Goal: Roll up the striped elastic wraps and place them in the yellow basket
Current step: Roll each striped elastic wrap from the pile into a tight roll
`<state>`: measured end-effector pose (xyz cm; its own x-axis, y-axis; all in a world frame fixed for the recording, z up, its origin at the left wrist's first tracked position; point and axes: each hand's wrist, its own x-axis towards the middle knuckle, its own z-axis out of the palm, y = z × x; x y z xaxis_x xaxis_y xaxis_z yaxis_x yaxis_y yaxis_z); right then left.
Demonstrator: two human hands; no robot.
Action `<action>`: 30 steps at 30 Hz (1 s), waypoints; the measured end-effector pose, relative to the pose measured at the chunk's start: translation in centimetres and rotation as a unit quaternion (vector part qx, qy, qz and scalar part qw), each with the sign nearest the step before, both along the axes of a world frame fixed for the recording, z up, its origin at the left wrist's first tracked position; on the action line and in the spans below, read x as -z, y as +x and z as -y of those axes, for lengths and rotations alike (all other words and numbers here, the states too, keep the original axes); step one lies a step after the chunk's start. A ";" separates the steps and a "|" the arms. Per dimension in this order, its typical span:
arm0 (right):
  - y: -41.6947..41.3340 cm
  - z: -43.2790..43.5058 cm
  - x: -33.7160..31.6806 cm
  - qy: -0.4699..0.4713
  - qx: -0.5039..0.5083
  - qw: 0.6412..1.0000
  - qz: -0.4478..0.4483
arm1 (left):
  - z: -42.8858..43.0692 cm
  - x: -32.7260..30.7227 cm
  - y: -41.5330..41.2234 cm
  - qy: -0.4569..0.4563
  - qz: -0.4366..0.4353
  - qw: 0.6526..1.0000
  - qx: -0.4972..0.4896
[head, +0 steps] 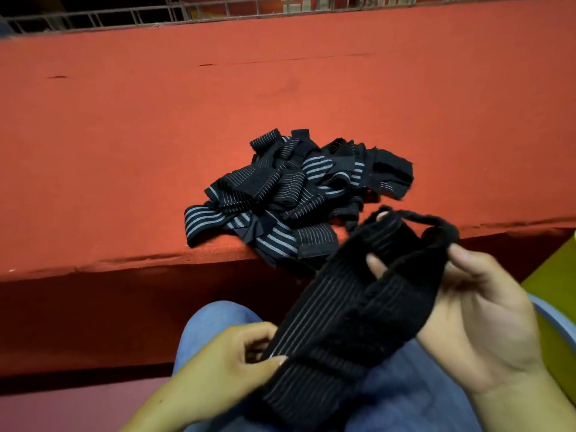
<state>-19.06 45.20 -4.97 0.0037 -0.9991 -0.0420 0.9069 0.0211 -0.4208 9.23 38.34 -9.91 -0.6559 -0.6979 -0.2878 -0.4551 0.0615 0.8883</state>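
A black elastic wrap (336, 310) with thin pale stripes stretches across my lap, unrolled. My left hand (224, 366) pinches its near end between thumb and fingers. My right hand (477, 310) holds the far end, with fingertips poking through the fabric and a thin loop arching over the top. A heap of striped wraps (290, 194) lies tangled on the red surface by its front edge, some hanging over. The yellow basket (558, 275) shows only as a sliver at the right edge.
The red cloth-covered surface (187, 120) extends far back to a metal railing (93, 17). Its front edge drops in front of my knees. A pale blue rim (554, 316) curves beside the yellow basket, right of my blue-jeaned leg (215, 316).
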 end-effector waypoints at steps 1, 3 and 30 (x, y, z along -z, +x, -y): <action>-0.8 -0.1 -0.1 0.009 0.023 1.000 -0.015 | 0.2 0.2 0.7 -0.005 0.018 1.000 -0.005; -1.4 0.0 -0.7 0.049 0.076 0.995 -0.041 | 0.9 0.7 2.1 -0.030 0.046 0.998 -0.023; 2.8 -0.9 -1.0 0.146 0.076 0.919 -0.357 | 2.6 -4.3 -0.2 -0.015 -0.320 0.872 -0.371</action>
<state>-16.27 46.11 -3.96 -0.2676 -0.9313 -0.2471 0.4035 0.1245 -0.9065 9.02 35.74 -5.56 -0.0409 -0.9992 -0.0033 0.2077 -0.0117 0.9781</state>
